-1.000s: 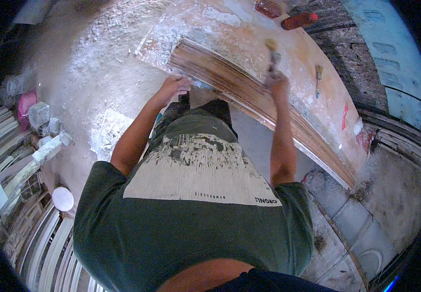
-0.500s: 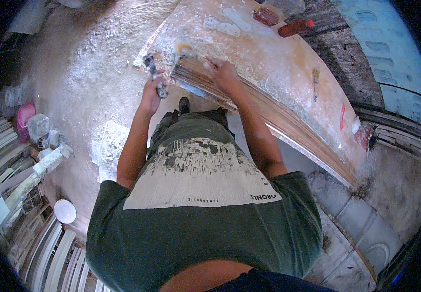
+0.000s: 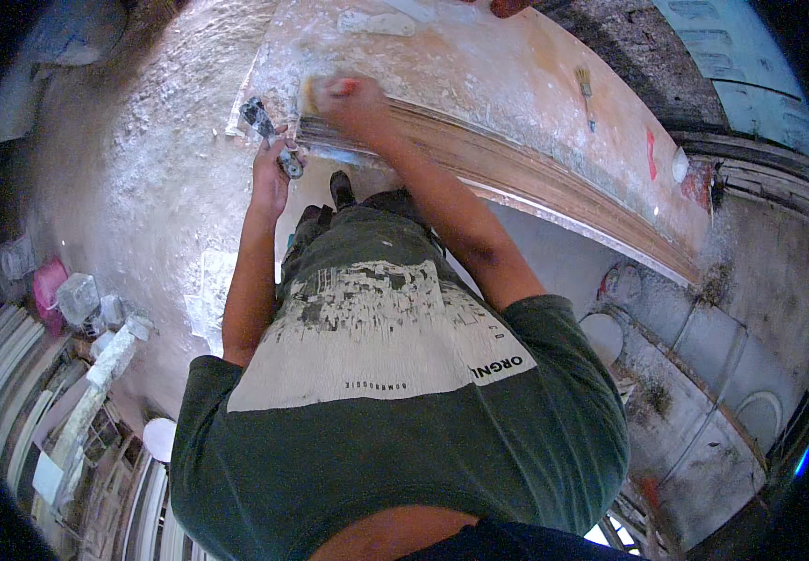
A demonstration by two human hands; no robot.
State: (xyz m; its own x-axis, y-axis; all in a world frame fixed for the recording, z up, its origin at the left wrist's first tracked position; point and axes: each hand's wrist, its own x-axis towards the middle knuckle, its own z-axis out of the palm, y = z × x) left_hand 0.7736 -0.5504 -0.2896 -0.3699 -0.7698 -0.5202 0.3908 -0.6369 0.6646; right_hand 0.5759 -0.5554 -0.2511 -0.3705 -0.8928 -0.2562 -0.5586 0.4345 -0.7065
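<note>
— What's shifted since a second ago?

— My right hand [image 3: 353, 101] has slid from mid-length to the near end of the wooden moulding [image 3: 516, 168], fingers closed on a brush; the left hand [image 3: 269, 173] is clamped on a scraper [image 3: 269, 136].

— And the moulding?

— On the desk [image 3: 516, 84], long axis running off to my right; right arm outstretched, nearer.

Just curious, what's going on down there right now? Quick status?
Left hand grips a small dark tool. Right hand presses a brush on the long wooden moulding. Nothing blocking.
</note>
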